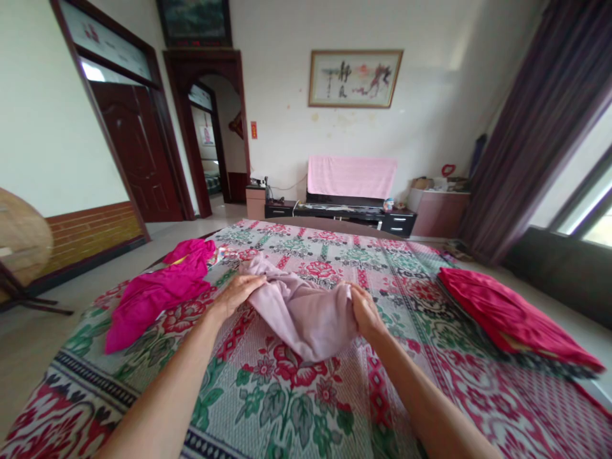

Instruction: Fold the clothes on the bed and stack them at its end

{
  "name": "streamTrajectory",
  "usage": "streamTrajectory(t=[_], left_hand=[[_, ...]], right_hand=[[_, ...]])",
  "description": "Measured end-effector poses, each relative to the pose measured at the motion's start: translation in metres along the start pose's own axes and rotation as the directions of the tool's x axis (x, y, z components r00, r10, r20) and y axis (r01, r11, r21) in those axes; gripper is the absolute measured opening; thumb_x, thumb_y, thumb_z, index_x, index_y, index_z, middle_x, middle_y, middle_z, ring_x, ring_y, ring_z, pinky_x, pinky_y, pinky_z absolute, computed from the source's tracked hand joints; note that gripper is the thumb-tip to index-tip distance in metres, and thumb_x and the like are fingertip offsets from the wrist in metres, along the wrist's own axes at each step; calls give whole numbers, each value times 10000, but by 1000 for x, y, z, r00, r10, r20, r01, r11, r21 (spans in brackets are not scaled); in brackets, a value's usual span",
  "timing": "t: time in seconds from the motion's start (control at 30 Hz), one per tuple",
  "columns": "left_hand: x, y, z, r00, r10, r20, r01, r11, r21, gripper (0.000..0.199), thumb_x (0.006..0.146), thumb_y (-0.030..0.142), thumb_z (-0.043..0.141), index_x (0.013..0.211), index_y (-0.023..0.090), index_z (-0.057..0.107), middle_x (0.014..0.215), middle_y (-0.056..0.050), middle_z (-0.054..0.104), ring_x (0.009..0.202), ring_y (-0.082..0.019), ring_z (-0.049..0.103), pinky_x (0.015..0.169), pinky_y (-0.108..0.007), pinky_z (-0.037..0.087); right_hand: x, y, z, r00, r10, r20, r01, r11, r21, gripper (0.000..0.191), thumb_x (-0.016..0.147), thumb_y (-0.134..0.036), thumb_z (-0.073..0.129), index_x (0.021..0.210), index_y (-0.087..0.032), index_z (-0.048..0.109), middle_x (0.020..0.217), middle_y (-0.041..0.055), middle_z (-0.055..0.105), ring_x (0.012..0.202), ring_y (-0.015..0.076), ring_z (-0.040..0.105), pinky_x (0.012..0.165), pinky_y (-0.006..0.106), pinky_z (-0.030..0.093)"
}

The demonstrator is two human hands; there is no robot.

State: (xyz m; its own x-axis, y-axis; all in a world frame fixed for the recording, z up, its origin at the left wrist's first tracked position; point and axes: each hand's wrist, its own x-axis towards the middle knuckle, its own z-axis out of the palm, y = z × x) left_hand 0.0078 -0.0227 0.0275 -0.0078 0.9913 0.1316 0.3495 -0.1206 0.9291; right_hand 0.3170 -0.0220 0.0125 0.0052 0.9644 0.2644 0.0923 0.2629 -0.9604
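A pale mauve piece of clothing [310, 315], crumpled and partly bunched, is held between my two hands just over the flowered cover. My left hand [238, 293] grips its left end, the fingers closed over the cloth. At the right end, my right hand [366, 309] pinches the fabric's edge. The garment's lower part droops between the hands; its exact kind is hidden by the folds. Bright magenta clothing [165, 290] lies rumpled on the left of the cover, apart from my left hand.
The flowered cover [282, 408] spreads over a wide surface. A stack of folded red clothes [511, 312] rests at its right side. Beyond stand a low black cabinet [400, 223] and a screen draped with a pink cloth [351, 176]. A round wooden board [21, 239] is at far left.
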Motion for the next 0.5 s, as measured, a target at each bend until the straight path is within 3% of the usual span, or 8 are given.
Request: streamTrajectory(t=[0.13,0.2,0.27,0.33,0.4,0.43,0.5], left_hand=[[5,-17,-3,957,38,-287,20,981,195,387,752,517,515,695,166,668,554,-5,626,551,-146,574,577,-246,431],[8,-29,-3,927,54,-370,56,958,281,359,768,484,488,723,180,672,572,-4,641,575,-155,597,591,-247,442],[12,-39,0,914,89,-396,64,932,357,345,780,455,477,815,188,694,673,-19,693,667,-171,638,644,-253,465],[14,-46,5,910,136,-392,41,910,412,346,786,421,479,918,188,698,818,-43,730,784,-186,663,728,-264,486],[16,-49,12,909,184,-375,2,895,446,365,787,388,490,1021,182,680,965,-65,731,887,-195,665,815,-277,494],[17,-51,14,909,208,-362,-20,888,460,388,789,378,498,1080,179,661,1027,-74,721,926,-197,662,851,-283,493],[17,-52,19,904,251,-345,-51,867,496,451,790,365,523,1192,177,606,1121,-88,691,973,-201,655,900,-298,489]], right_hand=[[10,13,-54,964,10,-266,-48,990,-135,330,734,-405,436,761,-165,660,648,29,640,671,186,586,586,259,460],[13,23,-74,923,-41,-383,-59,968,-244,352,686,-356,456,852,-146,684,687,42,665,672,198,604,594,278,465],[13,24,-84,892,-136,-431,-40,926,-376,372,651,-301,467,904,-144,690,787,67,698,739,214,632,658,304,486],[10,14,-82,903,-268,-337,66,859,-508,342,666,-254,462,902,-166,693,897,81,711,839,216,644,741,315,492],[3,-5,-68,928,-359,-97,244,784,-571,292,722,-217,446,881,-188,689,907,70,711,848,195,645,761,299,488],[-1,-15,-59,924,-380,41,333,747,-576,272,744,-200,444,869,-198,685,891,60,710,828,182,645,758,290,486],[-11,-33,-38,873,-416,253,482,659,-577,250,780,-181,460,893,-206,681,915,56,702,836,174,638,777,286,476]])
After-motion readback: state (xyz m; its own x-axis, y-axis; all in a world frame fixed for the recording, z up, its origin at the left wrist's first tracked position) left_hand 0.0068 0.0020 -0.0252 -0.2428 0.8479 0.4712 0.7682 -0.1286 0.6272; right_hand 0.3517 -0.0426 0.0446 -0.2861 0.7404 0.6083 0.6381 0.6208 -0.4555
